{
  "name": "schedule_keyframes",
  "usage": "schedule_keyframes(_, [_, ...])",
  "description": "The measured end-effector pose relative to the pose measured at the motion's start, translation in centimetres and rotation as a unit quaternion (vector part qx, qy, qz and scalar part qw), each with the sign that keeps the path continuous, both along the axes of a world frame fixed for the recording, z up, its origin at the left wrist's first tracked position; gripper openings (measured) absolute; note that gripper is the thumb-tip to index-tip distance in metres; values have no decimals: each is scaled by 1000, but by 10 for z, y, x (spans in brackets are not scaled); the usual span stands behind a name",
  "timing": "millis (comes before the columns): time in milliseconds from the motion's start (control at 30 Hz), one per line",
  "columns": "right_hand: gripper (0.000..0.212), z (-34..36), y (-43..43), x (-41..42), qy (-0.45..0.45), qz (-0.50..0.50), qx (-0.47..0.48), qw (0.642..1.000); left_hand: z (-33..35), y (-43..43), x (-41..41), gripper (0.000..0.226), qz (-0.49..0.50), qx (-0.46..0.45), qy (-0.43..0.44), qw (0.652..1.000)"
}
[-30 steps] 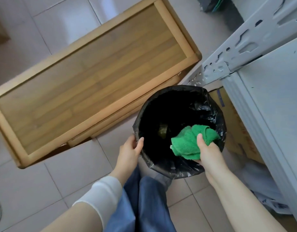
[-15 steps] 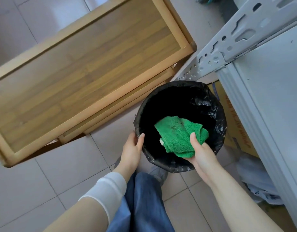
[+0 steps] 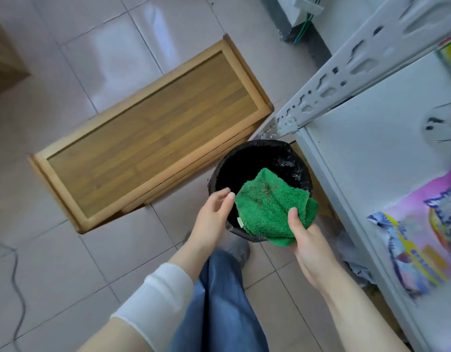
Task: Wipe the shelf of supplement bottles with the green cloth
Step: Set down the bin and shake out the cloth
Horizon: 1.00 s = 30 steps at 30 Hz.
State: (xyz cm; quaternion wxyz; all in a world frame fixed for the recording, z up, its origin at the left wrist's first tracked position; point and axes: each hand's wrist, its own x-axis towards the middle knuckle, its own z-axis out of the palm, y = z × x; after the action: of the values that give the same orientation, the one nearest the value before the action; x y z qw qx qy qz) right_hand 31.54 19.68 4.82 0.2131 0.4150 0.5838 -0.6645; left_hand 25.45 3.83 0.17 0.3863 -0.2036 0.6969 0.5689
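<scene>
The right hand (image 3: 308, 247) pinched the fluffy green cloth (image 3: 267, 209) over the black-lined round bin (image 3: 244, 161); the left hand (image 3: 211, 217) hovered beside, fingers loosely spread.

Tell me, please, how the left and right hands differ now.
The right hand grips the green cloth, thumb on top; the left hand holds nothing, fingers relaxed. The left hand sits beside the cloth at the black bin's rim; the right hand is under the cloth's near edge. The left arm wears a white sleeve; the right arm is bare. Both hover by the bin's near side.
</scene>
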Motion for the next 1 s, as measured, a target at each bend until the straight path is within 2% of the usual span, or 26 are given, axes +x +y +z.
schedule_keyframes(100, [46, 44, 0, 2, 39, -8, 3, 999, 48, 3, -12, 20, -25, 46, -16, 998])
schedule_keyframes(233, [52, 93, -4, 5, 67, -46, 29, 996, 117, 0, -24, 29, -9, 57, 110, 992])
schedule_keyframes(300, [50, 115, -7, 8, 86, -66, 23, 994, 158, -1, -33, 29, -1, 96, 137, 986])
schedule_keyframes(467, [20, 171, -18, 18, 122, -120, -46, 984, 269, 9, -39, 25, -22, 263, 87, 961])
schedule_keyframes(567, [16, 204, -22, 26, 137, -99, -96, 981, 330, 12, -41, 26, -42, 324, 82, 942])
schedule_keyframes(600, [20, 216, -22, 28, 138, -89, -115, 980, 349, 11, -43, 23, -52, 328, 84, 939])
schedule_keyframes(700, [68, 251, -18, 36, 141, -27, -171, 975, 403, 3, -52, 20, -97, 316, 103, 938])
schedule_keyframes(767, [90, 279, -13, 43, 137, 59, -149, 978, 441, -4, -59, 24, -168, 283, 140, 934])
schedule_keyframes(833, [86, 299, -4, 44, 140, 117, -78, 980, 470, -12, -70, 25, -240, 239, 179, 924])
schedule_keyframes(900, [87, 329, 3, 33, 176, 133, 8, 975, 502, -20, -80, 24, -288, 216, 204, 910])
schedule_keyframes(1000, [103, 381, 1, 2, 270, 208, 158, 927, 547, -27, -94, 40, -326, 195, 226, 897])
